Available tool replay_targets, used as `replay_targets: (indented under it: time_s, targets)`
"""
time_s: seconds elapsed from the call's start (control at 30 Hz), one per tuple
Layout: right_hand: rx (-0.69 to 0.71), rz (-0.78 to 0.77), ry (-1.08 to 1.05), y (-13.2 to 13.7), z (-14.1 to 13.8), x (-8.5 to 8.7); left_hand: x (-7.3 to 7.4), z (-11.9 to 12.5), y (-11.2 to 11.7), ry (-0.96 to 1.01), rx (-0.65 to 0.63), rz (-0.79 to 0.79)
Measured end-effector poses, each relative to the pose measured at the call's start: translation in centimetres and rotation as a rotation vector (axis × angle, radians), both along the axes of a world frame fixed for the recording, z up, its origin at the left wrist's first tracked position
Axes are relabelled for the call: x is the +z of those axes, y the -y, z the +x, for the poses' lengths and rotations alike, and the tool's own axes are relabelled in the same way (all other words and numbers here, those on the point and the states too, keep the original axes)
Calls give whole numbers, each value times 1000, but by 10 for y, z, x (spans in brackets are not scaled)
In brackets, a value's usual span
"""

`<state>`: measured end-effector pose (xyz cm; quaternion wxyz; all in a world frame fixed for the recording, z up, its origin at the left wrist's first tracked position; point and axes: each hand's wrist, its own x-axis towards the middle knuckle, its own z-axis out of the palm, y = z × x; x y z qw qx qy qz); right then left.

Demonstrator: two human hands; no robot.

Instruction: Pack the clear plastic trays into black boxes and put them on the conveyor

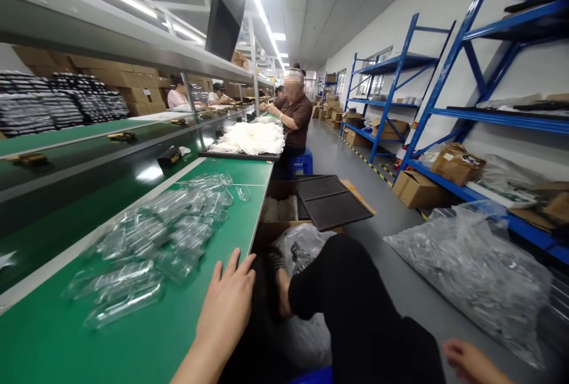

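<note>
My left hand (pixel 229 304) rests flat on the front edge of the green worktable (pixel 195 313), fingers stretched out and holding nothing. A heap of clear plastic blister shells (pixel 160 242) lies on the table just beyond it, apart from the fingers. My right hand (pixel 466 363) shows only in part at the bottom right, beside my dark-trousered leg (pixel 355 307); its fingers are hidden. My raised foot (pixel 282 286) sits near the table edge.
A person in a dark shirt (pixel 293 117) works further along the table, by a pile of white items on a tray (pixel 251 138). Black trays (pixel 331 200) lie on a cardboard box. A large clear bag (pixel 475 271) lies on the floor before blue shelving (pixel 444 111).
</note>
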<state>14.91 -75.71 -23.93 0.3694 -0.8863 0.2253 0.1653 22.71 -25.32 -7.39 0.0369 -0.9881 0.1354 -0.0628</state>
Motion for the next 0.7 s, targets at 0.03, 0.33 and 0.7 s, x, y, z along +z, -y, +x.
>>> replay_targets:
  time_s: [0.03, 0.33, 0.7]
  targets:
    - [-38, -13, 9, 10, 15, 12, 1, 0, 1, -4, 5, -8]
    - [36, 96, 311, 12, 115, 122, -3, -2, -4, 11, 7, -2]
    - [-79, 305, -28, -58, 172, -17, -40, 75, 116, -263, -373, -139]
